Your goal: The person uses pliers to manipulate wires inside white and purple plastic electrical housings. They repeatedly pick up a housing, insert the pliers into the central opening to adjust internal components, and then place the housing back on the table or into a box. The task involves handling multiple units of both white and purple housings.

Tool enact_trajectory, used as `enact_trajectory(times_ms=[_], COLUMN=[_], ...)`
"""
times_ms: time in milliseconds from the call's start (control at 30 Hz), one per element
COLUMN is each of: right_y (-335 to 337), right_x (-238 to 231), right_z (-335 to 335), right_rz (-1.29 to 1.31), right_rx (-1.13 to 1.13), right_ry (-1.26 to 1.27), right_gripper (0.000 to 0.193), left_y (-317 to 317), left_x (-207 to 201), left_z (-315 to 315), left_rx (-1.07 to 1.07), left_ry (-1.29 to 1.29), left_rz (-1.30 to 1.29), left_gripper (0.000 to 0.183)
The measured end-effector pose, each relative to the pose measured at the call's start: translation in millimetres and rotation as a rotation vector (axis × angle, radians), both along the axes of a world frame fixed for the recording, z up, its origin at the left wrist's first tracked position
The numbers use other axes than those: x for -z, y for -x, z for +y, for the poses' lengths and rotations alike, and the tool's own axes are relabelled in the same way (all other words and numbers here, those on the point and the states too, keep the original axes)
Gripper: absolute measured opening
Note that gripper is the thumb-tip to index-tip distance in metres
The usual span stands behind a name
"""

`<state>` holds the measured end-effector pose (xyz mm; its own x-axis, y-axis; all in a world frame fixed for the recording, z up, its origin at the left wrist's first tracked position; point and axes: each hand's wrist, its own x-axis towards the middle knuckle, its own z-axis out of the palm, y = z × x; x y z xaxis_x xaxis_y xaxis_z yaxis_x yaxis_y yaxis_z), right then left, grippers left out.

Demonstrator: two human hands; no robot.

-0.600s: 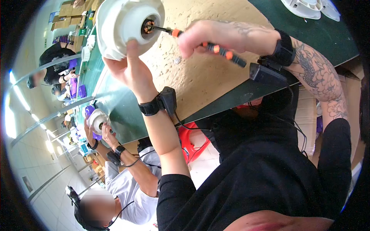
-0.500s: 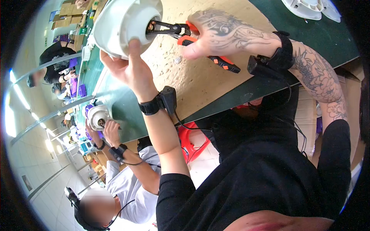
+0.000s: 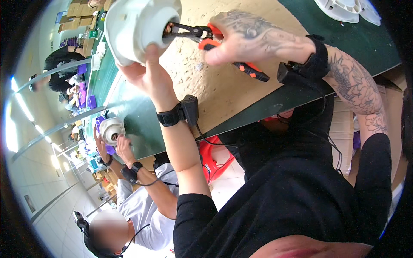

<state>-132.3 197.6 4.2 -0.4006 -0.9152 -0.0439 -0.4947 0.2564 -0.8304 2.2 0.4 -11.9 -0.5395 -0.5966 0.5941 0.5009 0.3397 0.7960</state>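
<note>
My left hand (image 3: 148, 77) grips a white, rounded plastic housing (image 3: 133, 30) by its lower side, thumb on the outside. The housing has a round opening that faces right. Closed around red-and-black handled pliers (image 3: 251, 72), my right hand (image 3: 238, 38) holds them level. The dark jaws of the pliers reach into the housing's opening, where something copper-coloured shows at their tips. What the jaws grip inside is too small to make out.
Brown cardboard (image 3: 223, 99) covers part of the green table (image 3: 361, 47). White plastic parts (image 3: 340, 8) lie at the far right. At the left, a co-worker (image 3: 146, 206) handles a similar white housing (image 3: 112, 129). A red stool (image 3: 208, 163) stands below the table edge.
The housing has turned a little in my left hand, whose fingers have shifted slightly. The pliers stay in the opening. My right hand has hardly moved.
</note>
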Motion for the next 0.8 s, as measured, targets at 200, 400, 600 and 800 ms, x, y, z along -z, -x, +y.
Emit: enact_trajectory(times_ms=[200,400,600,800], right_y=[5,-7,0,5], right_x=[11,21,6,41], right_z=[-6,-6,-3,-16], right_rz=[-0.698,-1.147,0.083,-1.218], right_rx=[-0.267,-0.288,0.051,-0.491], right_ry=[0.043,0.132,-0.003,0.121], right_gripper=[0.038,0.027,0.066,0.029], left_y=[-3,0,1,-4], left_x=[-10,-6,-3,-4], left_z=[13,15,7,12], left_rx=[-0.019,-0.033,-0.071,-0.04], left_ry=[-0.142,-0.21,0.029,-0.13], left_rz=[0.023,0.073,-0.02,0.056], left_gripper=[0.062,0.055,0.053,0.053])
